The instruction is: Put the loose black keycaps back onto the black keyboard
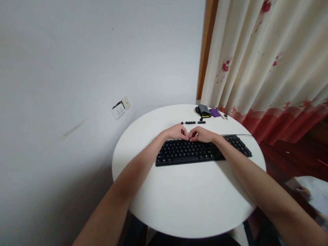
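A black keyboard [197,152] lies across the round white table [189,205]. My left hand [176,132] and my right hand [203,134] meet at the keyboard's top row, fingers curled and pinched together over a key there. What sits between the fingertips is too small to make out. Just beyond the hands, a short row of loose black keycaps [193,122] lies on the table.
At the table's far edge lie a grey pouch [203,110], a purple object [214,112] and a small item beside it. A wall socket [118,110] is on the white wall at left. A floral curtain [269,68] hangs at right.
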A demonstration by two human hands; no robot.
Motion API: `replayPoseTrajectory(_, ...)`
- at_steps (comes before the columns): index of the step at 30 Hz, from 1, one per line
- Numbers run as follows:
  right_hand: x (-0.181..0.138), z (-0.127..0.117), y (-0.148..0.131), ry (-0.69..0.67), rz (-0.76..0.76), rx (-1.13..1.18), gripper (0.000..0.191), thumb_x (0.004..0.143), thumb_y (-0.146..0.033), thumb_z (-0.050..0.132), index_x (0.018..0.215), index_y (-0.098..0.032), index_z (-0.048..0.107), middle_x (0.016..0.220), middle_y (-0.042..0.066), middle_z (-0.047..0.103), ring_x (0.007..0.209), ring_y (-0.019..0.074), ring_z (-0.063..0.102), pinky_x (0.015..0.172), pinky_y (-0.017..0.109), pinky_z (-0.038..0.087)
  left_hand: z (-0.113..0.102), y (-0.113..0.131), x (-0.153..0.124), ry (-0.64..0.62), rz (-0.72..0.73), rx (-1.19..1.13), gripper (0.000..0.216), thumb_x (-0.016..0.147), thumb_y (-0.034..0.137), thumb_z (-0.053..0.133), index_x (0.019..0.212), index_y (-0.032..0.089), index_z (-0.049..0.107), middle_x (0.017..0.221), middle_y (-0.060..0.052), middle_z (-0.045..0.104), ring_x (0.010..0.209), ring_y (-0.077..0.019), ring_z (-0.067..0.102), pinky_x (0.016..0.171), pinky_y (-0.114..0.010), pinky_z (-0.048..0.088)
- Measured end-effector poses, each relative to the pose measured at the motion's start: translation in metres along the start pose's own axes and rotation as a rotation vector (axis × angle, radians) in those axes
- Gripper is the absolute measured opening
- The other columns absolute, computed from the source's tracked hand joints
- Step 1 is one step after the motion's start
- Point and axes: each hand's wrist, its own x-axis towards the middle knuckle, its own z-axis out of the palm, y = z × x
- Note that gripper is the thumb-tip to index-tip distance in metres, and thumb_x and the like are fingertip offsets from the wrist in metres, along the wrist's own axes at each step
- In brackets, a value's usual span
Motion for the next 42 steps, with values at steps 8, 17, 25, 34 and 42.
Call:
replayPoseTrajectory(8,0.001,0.001,0.004,-0.014,0.021,0.09,0.027,0.071,-0.039,0.071,0.081,-0.015,0.07,0.073,0.002,0.068,0.068,0.0149,0.058,0.068,0.027,0.045,-0.002,-0.005,-0.002,-0.005,-0.045,-0.012,0.021,0.064,0.032,0.078,0.072,0.013,0.075,0.066,-0.003,0.07,0.061,-0.0124,0.056,0.061,-0.024,0.041)
replayPoseTrajectory(17,0.003,0.0,0.006,0.007,-0.009,0.06,0.025,0.075,-0.036,0.064,0.079,-0.013,0.073,0.071,0.002,0.068,0.066,0.014,0.056,0.067,0.027,0.043,0.003,0.006,0.002,-0.056,0.002,0.082,0.013,0.064,0.025,0.076,0.069,0.013,0.072,0.061,-0.001,0.065,0.06,-0.0123,0.054,0.06,-0.024,0.039)
replayPoseTrajectory(25,0.006,0.003,0.017,0.006,0.098,0.107,0.028,0.071,-0.038,0.069,0.083,-0.013,0.072,0.078,0.004,0.072,0.072,0.0159,0.059,0.072,0.028,0.046,0.001,-0.007,-0.004,-0.135,-0.163,-0.134,0.037,0.066,0.038,0.079,0.094,0.016,0.074,0.085,-0.004,0.072,0.081,-0.0173,0.062,0.077,-0.026,0.043)
replayPoseTrajectory(34,0.006,0.001,0.017,-0.025,0.1,0.089,0.027,0.072,-0.038,0.068,0.082,-0.014,0.073,0.081,0.004,0.073,0.075,0.0181,0.061,0.076,0.03,0.047,0.0,-0.005,-0.003,-0.117,-0.267,-0.029,0.036,0.062,0.045,0.078,0.085,0.018,0.078,0.076,-0.001,0.071,0.076,-0.0166,0.058,0.07,-0.024,0.039)
replayPoseTrajectory(42,0.006,0.002,0.015,-0.029,0.114,0.086,0.03,0.071,-0.041,0.069,0.082,-0.014,0.073,0.081,0.004,0.073,0.075,0.0177,0.061,0.075,0.029,0.046,0.003,0.004,-0.004,-0.074,-0.405,-0.053,0.033,0.055,0.043,0.082,0.077,0.019,0.078,0.057,0.001,0.062,0.057,-0.0129,0.047,0.055,-0.026,0.03)
